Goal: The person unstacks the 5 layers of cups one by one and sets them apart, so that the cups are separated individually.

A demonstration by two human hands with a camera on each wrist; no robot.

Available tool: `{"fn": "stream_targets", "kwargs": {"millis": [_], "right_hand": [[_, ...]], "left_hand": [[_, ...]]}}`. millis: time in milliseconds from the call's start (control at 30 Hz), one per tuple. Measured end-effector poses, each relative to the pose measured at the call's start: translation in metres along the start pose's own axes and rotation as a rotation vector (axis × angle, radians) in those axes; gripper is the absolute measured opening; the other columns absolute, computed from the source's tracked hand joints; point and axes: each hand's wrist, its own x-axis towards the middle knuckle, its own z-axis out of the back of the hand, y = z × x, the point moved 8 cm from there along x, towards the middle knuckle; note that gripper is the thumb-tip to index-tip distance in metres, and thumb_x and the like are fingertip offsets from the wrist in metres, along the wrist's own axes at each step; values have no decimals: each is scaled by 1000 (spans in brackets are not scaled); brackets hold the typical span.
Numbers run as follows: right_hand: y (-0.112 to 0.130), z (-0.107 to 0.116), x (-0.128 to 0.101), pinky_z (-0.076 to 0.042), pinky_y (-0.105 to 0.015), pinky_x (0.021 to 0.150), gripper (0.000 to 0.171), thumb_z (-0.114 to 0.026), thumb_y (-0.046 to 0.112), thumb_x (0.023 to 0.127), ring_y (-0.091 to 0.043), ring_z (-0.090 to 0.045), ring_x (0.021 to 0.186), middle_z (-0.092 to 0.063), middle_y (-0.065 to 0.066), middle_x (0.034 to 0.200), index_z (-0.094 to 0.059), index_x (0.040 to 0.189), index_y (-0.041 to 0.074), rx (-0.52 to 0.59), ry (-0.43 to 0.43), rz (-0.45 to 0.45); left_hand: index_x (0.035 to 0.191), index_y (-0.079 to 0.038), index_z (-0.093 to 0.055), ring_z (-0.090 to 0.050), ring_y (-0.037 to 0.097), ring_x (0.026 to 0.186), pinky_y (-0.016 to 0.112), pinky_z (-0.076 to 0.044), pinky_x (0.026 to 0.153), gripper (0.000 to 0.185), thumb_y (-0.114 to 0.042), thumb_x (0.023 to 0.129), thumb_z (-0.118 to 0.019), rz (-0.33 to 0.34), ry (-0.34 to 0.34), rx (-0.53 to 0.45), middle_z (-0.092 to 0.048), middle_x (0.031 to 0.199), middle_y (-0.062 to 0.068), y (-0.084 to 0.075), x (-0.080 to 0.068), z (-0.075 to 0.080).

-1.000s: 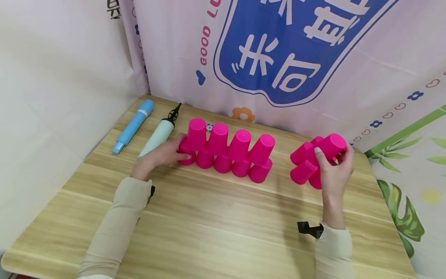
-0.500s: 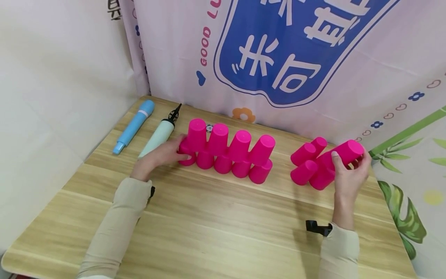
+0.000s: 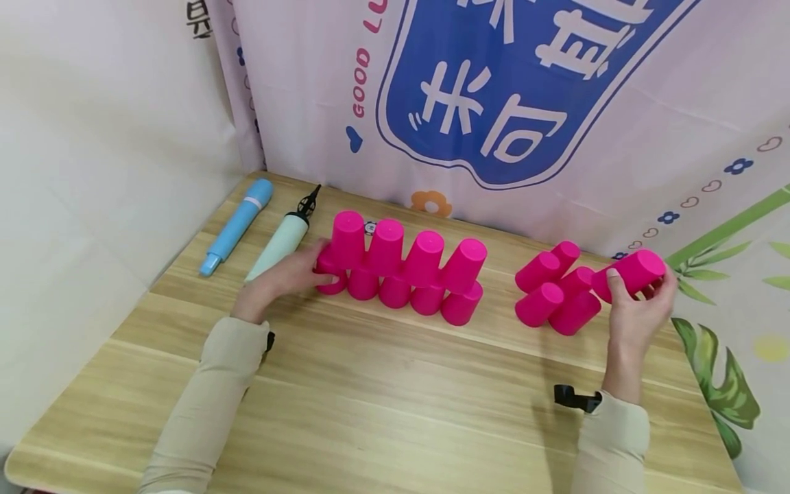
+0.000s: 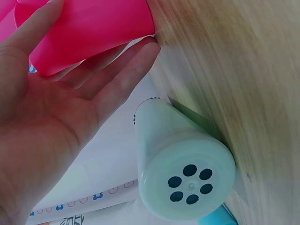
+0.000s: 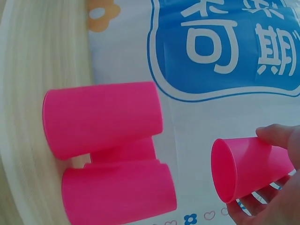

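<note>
A two-tier wall of upside-down pink cups [image 3: 401,267] stands mid-table. My left hand [image 3: 317,264] holds the bottom cup at its left end [image 3: 330,278]. The left wrist view shows that cup [image 4: 89,28] lying between thumb and nearly straight fingers [image 4: 117,75]. To the right is a small heap of pink cups [image 3: 552,291] stacked in two tiers, also seen in the right wrist view [image 5: 103,117]. My right hand [image 3: 638,288] grips one pink cup [image 3: 629,273] just right of the heap, tilted with its mouth facing down and left. In the wrist view that cup [image 5: 248,164] is clear of the heap.
A blue hand pump [image 3: 237,223] and a mint-green pump [image 3: 280,240] lie at the back left of the wooden table [image 3: 395,398], the mint one [image 4: 183,159] right beside my left hand. A printed banner [image 3: 494,103] closes off the back edge.
My right hand has carried its pink cup off the top of the heap and out to the right. The left hand and the cup wall have stayed put.
</note>
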Motion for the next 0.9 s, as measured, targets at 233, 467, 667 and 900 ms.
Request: {"fn": "stream_targets", "kwargs": {"millis": [233, 467, 667, 900], "right_hand": [[-7, 7, 3, -43, -31, 98, 60, -72, 7, 82, -14, -46, 112, -51, -1, 128, -47, 136, 21, -23, -23, -31], [-22, 20, 9, -41, -32, 103, 61, -70, 5, 83, -13, -44, 114, -48, 1, 129, -46, 136, 21, -17, -83, -100], [-41, 25, 15, -38, -31, 106, 64, -70, 6, 84, -13, -43, 120, -45, 1, 133, -41, 139, 22, -71, -76, -185], [-55, 28, 16, -41, -32, 104, 65, -71, 10, 85, -13, -42, 122, -43, 2, 133, -38, 140, 23, -114, -65, -274]], "left_hand": [[145, -1, -26, -57, 33, 107, 49, -45, 96, 72, -27, 91, -66, 2, -3, 4, -54, 129, 20, 2, 0, 0], [145, -2, -26, -56, 33, 109, 48, -45, 97, 72, -27, 92, -66, 2, -4, 2, -54, 129, 19, 1, 1, -1], [145, -1, -26, -57, 34, 109, 49, -44, 97, 72, -27, 92, -66, -10, -12, 10, -55, 128, 21, -1, 0, 0], [145, -1, -26, -56, 34, 110, 49, -44, 97, 71, -27, 92, -66, -3, -12, 1, -54, 129, 21, -1, -1, 0]]}}
